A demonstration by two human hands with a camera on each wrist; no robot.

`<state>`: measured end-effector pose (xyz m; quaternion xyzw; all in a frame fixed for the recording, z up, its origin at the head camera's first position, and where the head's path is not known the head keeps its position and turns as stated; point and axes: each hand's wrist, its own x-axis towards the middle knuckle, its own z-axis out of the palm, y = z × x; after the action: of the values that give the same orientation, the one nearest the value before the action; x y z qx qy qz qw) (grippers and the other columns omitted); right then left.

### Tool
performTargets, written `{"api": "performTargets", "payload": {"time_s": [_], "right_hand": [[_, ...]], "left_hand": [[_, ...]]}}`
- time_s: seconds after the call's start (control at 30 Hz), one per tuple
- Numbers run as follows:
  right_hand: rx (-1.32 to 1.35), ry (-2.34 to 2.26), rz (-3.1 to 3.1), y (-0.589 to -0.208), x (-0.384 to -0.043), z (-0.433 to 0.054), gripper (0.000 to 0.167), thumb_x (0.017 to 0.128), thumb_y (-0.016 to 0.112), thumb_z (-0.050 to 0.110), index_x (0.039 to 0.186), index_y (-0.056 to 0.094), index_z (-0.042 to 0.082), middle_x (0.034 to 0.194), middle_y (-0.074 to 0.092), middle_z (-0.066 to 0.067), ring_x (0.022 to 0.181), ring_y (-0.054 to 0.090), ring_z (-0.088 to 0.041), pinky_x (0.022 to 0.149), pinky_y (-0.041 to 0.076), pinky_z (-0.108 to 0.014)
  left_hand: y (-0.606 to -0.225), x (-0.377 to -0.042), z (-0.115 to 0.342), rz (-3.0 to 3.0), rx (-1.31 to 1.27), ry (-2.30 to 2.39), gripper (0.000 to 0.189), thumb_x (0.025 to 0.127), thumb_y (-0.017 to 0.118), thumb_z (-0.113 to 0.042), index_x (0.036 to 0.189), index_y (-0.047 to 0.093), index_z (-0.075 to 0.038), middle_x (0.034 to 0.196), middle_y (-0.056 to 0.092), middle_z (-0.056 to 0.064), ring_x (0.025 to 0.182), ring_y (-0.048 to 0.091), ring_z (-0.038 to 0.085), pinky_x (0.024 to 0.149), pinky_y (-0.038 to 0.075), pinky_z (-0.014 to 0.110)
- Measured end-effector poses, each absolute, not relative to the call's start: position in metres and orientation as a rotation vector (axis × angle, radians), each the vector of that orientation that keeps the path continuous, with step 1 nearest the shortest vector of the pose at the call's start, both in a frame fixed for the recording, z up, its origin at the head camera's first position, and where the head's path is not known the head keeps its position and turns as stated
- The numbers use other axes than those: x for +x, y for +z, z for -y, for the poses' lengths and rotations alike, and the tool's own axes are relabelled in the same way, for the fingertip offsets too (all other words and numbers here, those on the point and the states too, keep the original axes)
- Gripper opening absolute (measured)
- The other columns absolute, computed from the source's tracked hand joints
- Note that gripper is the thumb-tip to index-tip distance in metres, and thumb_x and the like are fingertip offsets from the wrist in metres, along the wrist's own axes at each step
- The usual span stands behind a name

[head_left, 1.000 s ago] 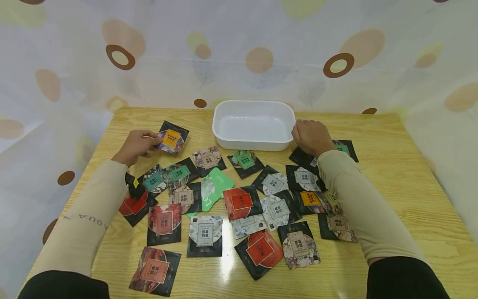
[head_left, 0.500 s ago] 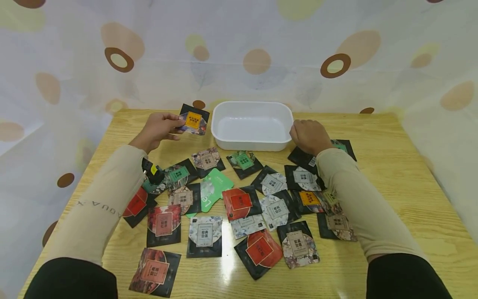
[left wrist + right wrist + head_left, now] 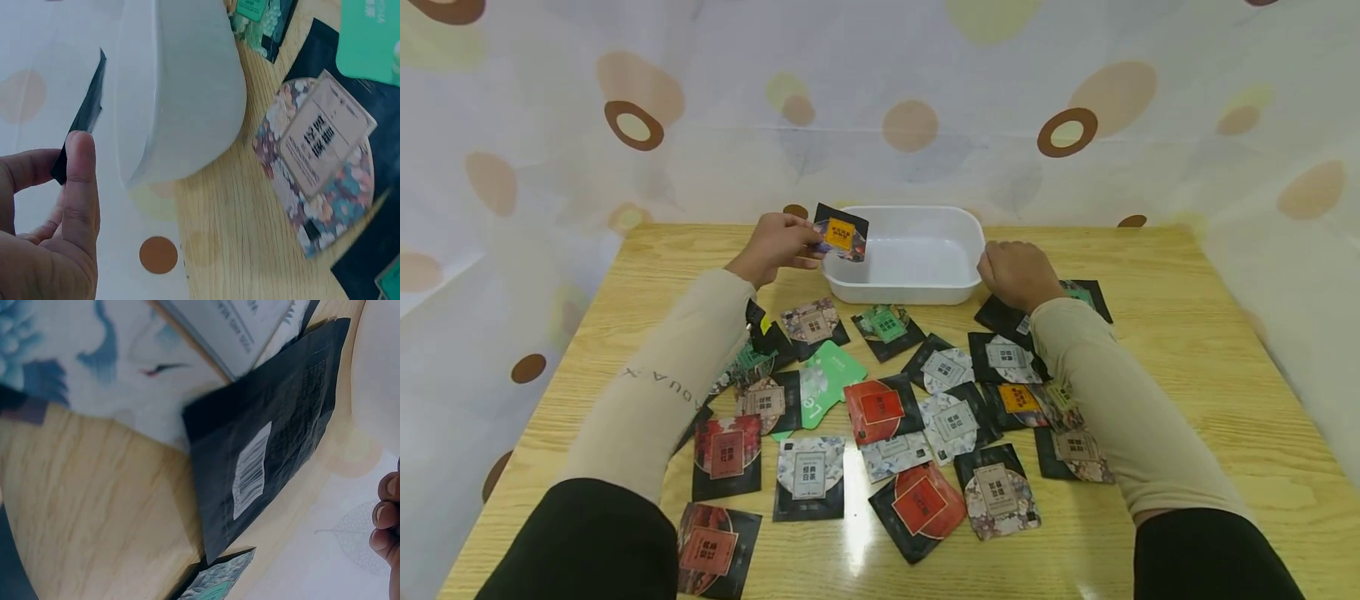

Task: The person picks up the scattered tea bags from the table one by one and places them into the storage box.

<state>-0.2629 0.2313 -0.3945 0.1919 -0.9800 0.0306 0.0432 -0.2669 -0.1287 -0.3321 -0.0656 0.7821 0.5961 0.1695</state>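
My left hand (image 3: 778,248) pinches a black tea sachet (image 3: 841,234) with an orange label between thumb and fingers. It holds the sachet raised over the left end of a white plastic tray (image 3: 904,294). In the left wrist view the sachet (image 3: 87,106) appears nearly edge-on, beside the tray's pale wall (image 3: 194,94). At the tray's right end is my right hand (image 3: 1021,273), its fingers curled in and nothing visible in them. Its fingertips (image 3: 381,515) show at the edge of the right wrist view. Below that hand lies a black sachet (image 3: 265,434), barcode side up.
Several tea sachets in red, white, green and floral prints lie scattered over the wooden table (image 3: 1180,350), some overlapping. A green card (image 3: 829,379) lies among them. Behind the table hangs a spotted cloth (image 3: 850,92).
My left hand has carried the orange-label sachet from the table's left side, up and right, to over the tray's left end. My right hand has stayed at the tray's right end.
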Motion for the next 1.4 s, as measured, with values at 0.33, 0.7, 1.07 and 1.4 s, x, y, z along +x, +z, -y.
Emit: {"api": "performTargets", "payload": {"time_s": [0.33,0.7,1.07,1.4], "right_hand": [[0.600,0.104,2.951,-0.402,-0.265,-0.231,0.038,0.104,0.027,0.022,0.086,0.055,0.002,0.074,0.061,-0.015,0.064,0.057,-0.031,0.063,0.048,-0.045],[0.598,0.121,2.965,-0.399,-0.262,-0.229,0.038,0.104,0.027,0.022,0.087,0.055,0.002,0.074,0.062,-0.015,0.063,0.057,-0.031,0.063,0.048,-0.046],[0.609,0.090,2.987,-0.397,-0.261,-0.225,0.039,0.104,0.026,0.021,0.087,0.054,0.001,0.074,0.062,-0.016,0.063,0.057,-0.032,0.063,0.048,-0.046],[0.631,0.099,2.932,-0.398,-0.263,-0.229,0.038,0.104,0.028,0.020,0.085,0.055,0.002,0.071,0.062,-0.015,0.062,0.057,-0.032,0.066,0.050,-0.047]], "left_hand": [[-0.342,-0.273,0.105,-2.177,-0.209,1.679,0.041,0.102,0.051,-0.010,0.140,0.047,0.004,0.132,0.060,0.025,0.062,0.067,0.004,0.061,0.057,0.020],[-0.344,-0.273,0.087,-2.194,-0.263,1.604,0.030,0.098,0.056,-0.005,0.124,0.062,0.010,0.123,0.066,0.029,0.056,0.067,0.007,0.055,0.056,0.022],[-0.349,-0.274,0.083,-2.229,-0.301,1.562,0.032,0.097,0.057,-0.009,0.124,0.061,0.008,0.127,0.065,0.023,0.074,0.070,0.015,0.062,0.059,0.025],[-0.345,-0.265,0.087,-2.365,-0.149,1.558,0.017,0.095,0.056,-0.011,0.080,0.053,-0.003,0.121,0.063,0.030,0.108,0.069,0.042,0.080,0.061,0.039]]}}
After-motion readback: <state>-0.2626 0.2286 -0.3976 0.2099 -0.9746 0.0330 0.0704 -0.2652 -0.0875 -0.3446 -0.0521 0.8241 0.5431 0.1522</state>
